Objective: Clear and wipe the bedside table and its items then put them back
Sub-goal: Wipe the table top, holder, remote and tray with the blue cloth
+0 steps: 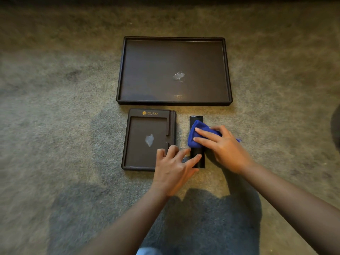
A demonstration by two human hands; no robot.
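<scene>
While cloth-covered, remote (197,157) lengthwise fwd.

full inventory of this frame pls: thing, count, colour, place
large tray: 1, dark brown, far centre on the carpet, a pale smear on its floor
small tray: 1, dark brown with gold logo at its top edge, near left of centre, a pale smear inside
remote: 1, black, right of the small tray, lying lengthwise, middle covered by the cloth
cloth: 1, blue, bunched on the remote under the right hand
carpet: 1, grey-green, fills the view
left hand: 1, fingers on the remote's near end, partly over the small tray's corner
right hand: 1, pressing the cloth onto the remote
</scene>
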